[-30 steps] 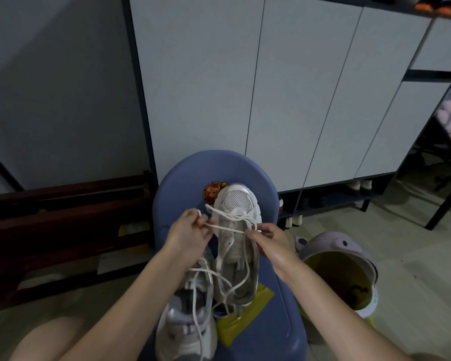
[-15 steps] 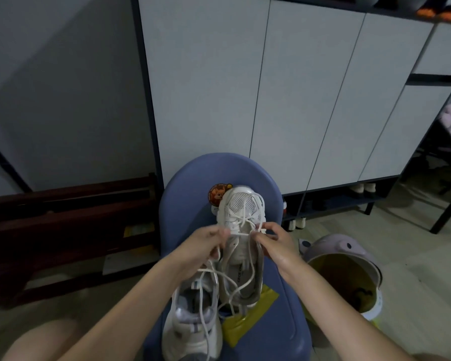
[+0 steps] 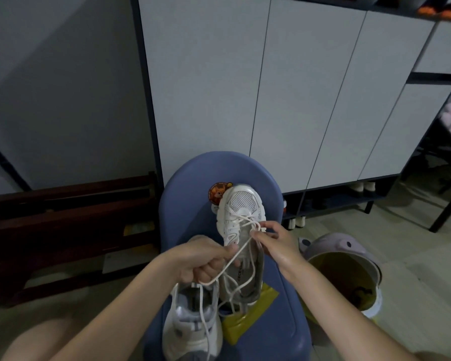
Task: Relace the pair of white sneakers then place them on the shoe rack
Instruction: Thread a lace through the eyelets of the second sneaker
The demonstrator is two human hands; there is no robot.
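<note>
Two hands on one lace (image 3: 241, 250): I see L hand (image 3: 202, 261) curled, gripping its strand w/ thumb; R hand (image 3: 276, 242) pinches lace at eyelets of far sneaker (image 3: 241, 225), lying on blue chair (image 3: 190, 194). 2nd sneaker (image 3: 192, 324) just beside, nearer me.

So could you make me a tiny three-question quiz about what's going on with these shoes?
1. True or false: both sneakers sit on the blue chair.
2. Which hand pinches the lace at the upper sneaker's eyelets: A left, B right?
3. Fill in: the bin stands on the person's ____ side.

Key: 1 true, the lower sneaker too. 2 B, the right hand; the left hand holds the lace lower down. 3 right.
</note>
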